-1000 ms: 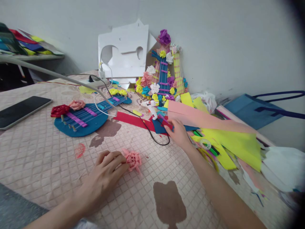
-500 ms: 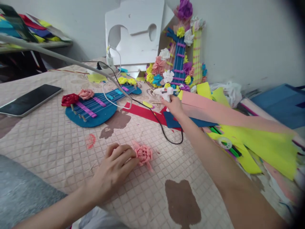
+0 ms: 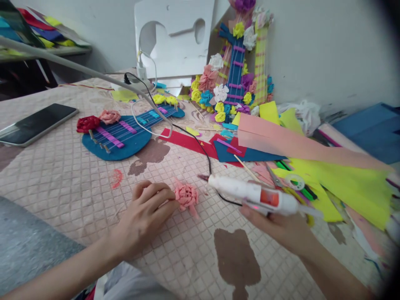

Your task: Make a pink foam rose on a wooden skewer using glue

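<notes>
My left hand (image 3: 148, 214) rests on the table with its fingers curled and their tips pinching the left side of a pink paper flower (image 3: 187, 196). The flower lies flat, with loose strips sticking out at its edge. To its right, my right hand (image 3: 281, 229) is wrapped round the handle of a white hot glue gun (image 3: 240, 189). The gun hangs above the cloth, its dark nozzle (image 3: 203, 177) pointing left, a short way from the flower. Part of my right hand is hidden behind the gun's body, and a black cord (image 3: 210, 162) trails near it.
A blue paper guitar (image 3: 117, 139) with red and pink flowers lies at the left, near a phone (image 3: 39, 123). Decorated guitars (image 3: 236, 77) lean on the wall. Scissors (image 3: 275, 177), tape (image 3: 294, 182) and yellow sheets (image 3: 340, 179) lie on the right. A pale cable (image 3: 93, 73) crosses the upper left.
My right hand has lifted the glue gun from the back of the table and brought it forward, towards the pink flower. My left hand has stayed at the flower.
</notes>
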`<state>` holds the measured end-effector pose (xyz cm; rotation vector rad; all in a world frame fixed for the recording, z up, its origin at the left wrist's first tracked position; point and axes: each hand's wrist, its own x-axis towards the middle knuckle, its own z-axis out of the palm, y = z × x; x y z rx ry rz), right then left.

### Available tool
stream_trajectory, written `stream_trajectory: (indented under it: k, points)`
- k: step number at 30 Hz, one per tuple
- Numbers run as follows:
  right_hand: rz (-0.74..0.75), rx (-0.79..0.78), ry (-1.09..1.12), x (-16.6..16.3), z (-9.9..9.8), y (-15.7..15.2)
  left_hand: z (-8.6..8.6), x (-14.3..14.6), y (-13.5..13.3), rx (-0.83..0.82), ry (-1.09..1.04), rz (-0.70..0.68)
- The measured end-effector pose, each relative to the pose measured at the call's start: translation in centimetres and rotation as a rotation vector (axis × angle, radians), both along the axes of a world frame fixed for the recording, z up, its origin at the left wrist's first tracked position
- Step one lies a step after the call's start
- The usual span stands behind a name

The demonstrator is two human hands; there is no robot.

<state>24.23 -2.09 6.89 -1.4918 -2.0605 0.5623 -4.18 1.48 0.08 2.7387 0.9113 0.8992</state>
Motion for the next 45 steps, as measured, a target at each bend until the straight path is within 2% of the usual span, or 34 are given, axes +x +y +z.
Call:
stream_trajectory:
  k: [4,7,10,34,45]
  points:
    - [0.174,-0.162,0.010,-0.7,0.2,-1.2,-0.1,0.0,0.0,0.010,-0.019,0.014]
    - [0.221,-0.265,0.002,-1.1,-0.2,-1.5,-0.1,0.0,0.0,0.014,-0.018,0.026]
    - [0.247,-0.300,-0.040,-1.3,-0.6,-1.6,-0.1,0.0,-0.1,0.017,-0.017,0.038]
    - [0.228,-0.245,-0.249,-2.3,-1.1,-1.3,-0.2,0.0,-0.1,0.020,0.016,0.024]
    - [0.226,-0.234,-0.247,-2.0,-1.3,-1.4,-0.1,0.0,-0.2,-0.001,0.021,0.020]
